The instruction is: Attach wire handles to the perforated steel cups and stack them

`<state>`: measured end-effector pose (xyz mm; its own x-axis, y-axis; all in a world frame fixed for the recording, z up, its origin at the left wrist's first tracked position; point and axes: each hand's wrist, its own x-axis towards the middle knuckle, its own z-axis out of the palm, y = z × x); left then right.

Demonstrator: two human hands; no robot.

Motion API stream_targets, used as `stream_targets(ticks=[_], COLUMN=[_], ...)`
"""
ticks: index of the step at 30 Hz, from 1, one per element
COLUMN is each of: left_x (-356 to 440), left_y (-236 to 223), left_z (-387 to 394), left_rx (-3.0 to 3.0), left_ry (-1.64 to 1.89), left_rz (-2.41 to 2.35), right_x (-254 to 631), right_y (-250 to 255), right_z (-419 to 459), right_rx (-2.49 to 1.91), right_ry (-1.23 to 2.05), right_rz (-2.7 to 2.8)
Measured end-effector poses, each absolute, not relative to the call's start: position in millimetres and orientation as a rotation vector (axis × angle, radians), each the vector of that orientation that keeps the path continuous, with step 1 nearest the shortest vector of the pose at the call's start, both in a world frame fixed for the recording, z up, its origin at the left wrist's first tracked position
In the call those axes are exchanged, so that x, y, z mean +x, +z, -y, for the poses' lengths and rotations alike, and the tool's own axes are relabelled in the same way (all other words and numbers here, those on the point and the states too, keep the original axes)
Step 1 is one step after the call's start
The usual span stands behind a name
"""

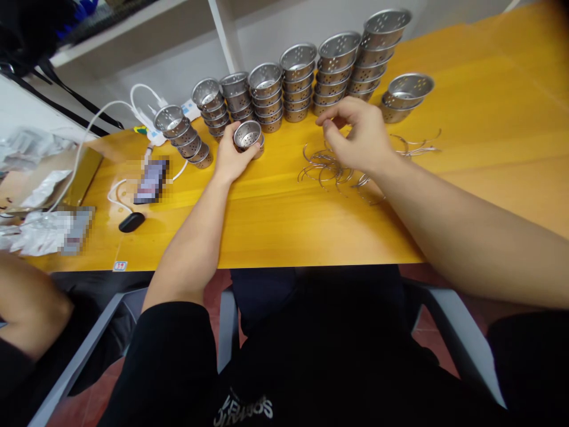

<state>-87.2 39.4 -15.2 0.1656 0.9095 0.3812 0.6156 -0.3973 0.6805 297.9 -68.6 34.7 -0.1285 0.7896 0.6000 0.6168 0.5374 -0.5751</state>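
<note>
My left hand (232, 160) is wrapped round a small perforated metal cup (248, 135) standing on the table, thumb on its near side and fingers at its left. To the right, my right hand (358, 133) hovers over a loose heap of thin curved metal wires (322, 167), its fingers curled and thumb drawn close to them. Whatever lies between those fingertips, if anything, is too small to make out. More curved wires (415, 149) lie beyond the right wrist, and the forearm hides part of the heap.
Behind my hands runs a row of stacked perforated cups (299, 83), with a shorter stack (406, 98) at the right. A phone (152, 181), a black oval device (132, 222) and white cables are at the left. Beside me another person's arm (31, 302) shows.
</note>
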Motion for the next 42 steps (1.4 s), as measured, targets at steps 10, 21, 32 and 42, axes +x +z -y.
stream_targets(ticks=[10,21,32,42], left_x=[-79,-75,-65,-64], left_y=[-7,-1,7,14], left_z=[-33,-23,-12,-6], left_rx=[2.085,2.091,2.116,2.129], left_ry=[1.124,1.085,1.235,1.236], left_rz=[-1.517,-1.578,-1.466,-1.433], right_x=[298,301,379,392], right_y=[45,41,45,21], right_z=[77,71,40,23], right_rx=[-1.332,-1.264,-1.801,-2.241], right_ry=[0.337,0.216,-0.156,0.103], right_rz=[1.808,1.809,1.394,1.476])
